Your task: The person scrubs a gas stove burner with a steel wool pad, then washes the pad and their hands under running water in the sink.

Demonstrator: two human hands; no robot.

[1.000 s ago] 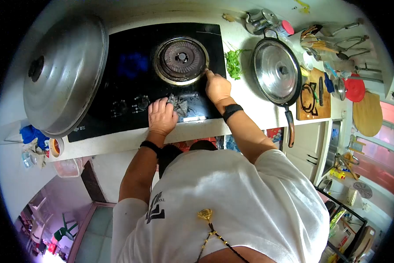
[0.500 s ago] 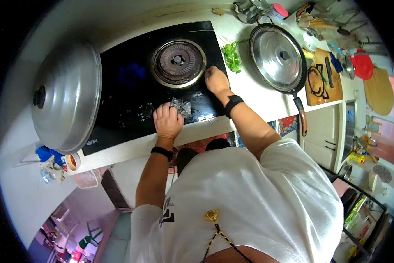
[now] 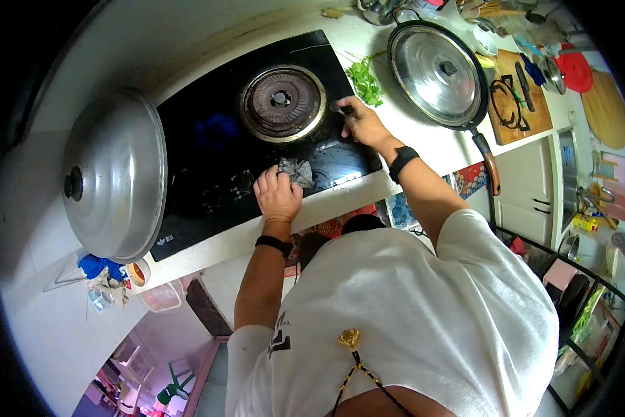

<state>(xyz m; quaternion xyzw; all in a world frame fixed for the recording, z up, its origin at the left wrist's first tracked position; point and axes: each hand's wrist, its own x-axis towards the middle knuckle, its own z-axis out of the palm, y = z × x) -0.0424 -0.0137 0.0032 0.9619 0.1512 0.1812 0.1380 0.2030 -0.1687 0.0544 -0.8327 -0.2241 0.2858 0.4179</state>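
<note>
My left hand lies on the front of the black glass cooktop, fingers stretched out flat. Against its thumb side sits a crumpled grey cloth-like wad. Just right of the round burner, with its brown-stained metal ring, is my right hand. Its thumb and fingers are pinched around a small dark object, too small to name, that pokes out toward the burner's rim.
A large domed lid leans at the left end of the cooktop. Green herbs lie on the counter, beside a lidded pan whose handle sticks out over the front edge. A cutting board holds a knife and black pan support.
My right hand has shifted slightly right from the burner's rim, and the small dark object now shows at its fingertips. The left hand stays beside the grey wad. The view has turned slightly.
</note>
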